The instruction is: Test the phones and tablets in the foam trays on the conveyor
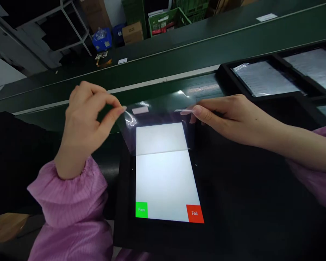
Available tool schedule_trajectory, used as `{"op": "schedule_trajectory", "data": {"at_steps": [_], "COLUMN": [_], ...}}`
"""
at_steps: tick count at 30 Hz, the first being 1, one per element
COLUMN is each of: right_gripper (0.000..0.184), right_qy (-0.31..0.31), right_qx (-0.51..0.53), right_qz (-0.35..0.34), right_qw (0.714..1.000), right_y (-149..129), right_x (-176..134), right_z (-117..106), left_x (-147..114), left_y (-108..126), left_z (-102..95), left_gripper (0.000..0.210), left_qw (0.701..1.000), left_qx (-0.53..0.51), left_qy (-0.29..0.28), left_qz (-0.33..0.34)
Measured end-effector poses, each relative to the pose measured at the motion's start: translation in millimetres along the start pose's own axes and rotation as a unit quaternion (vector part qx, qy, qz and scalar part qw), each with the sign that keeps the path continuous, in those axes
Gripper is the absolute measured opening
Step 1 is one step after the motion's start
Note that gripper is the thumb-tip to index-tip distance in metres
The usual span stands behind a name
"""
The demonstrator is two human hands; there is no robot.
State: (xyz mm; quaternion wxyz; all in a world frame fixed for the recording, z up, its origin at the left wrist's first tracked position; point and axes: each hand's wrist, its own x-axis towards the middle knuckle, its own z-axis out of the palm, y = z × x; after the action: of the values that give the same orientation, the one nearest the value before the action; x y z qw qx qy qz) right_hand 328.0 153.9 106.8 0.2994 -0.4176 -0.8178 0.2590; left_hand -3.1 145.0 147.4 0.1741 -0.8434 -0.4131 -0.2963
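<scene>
Green bench (179, 58), hands (87, 116) (233, 117) pinching film (159, 115) edges over screen (165, 181)

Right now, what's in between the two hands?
In the head view, a clear sheet stretches from the left hand to the right hand, partly over the bright screen.

1 head-worn view, from above, facing forward and down; close over the lit screen (164, 177)

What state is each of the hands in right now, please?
Left hand: closed, thumb and finger pinching the clear film near its upper left corner.
Right hand: closed, pinching the clear film toward its right side.
</scene>
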Motion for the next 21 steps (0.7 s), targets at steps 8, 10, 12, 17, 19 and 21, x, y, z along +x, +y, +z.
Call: {"op": "schedule_trajectory", "data": {"at_steps": [8, 10, 12, 17, 19, 21], "right_gripper": [0.048, 0.04, 0.037, 0.055, 0.076, 0.089], "right_qy": [0.015, 0.038, 0.042, 0.001, -0.052, -0.109], "right_qx": [0.015, 0.02, 0.015, 0.012, 0.062, 0.123], "right_qz": [-0.002, -0.01, -0.019, 0.031, 0.112, 0.194], "right_qw": [1.0, 0.999, 0.999, 0.999, 0.99, 0.967], "right_y": [-2, -2, -2, -1, 1, 1], "right_x": [0, -2, -5, -11, -9, -6], "right_z": [-3, 0, 3, 12, 13, 12], "left_x": [1, -1, -1, 5, 4, -4], "left_y": [-9, -9, -10, -9, -5, 1], "left_z": [-8.7, -12.0, -13.0, -10.9, -13.3, -20.2], "left_gripper": [0.024, 0.021, 0.018, 0.014, 0.01, 0.004], "left_qw": [0.998, 0.998, 0.998, 0.997, 0.995, 0.992], "left_qx": [0.017, 0.023, 0.024, 0.011, 0.003, -0.041], "left_qy": [0.036, 0.046, 0.045, 0.073, 0.082, 0.082], "left_qz": [-0.054, -0.046, -0.046, -0.038, -0.052, -0.086]}}
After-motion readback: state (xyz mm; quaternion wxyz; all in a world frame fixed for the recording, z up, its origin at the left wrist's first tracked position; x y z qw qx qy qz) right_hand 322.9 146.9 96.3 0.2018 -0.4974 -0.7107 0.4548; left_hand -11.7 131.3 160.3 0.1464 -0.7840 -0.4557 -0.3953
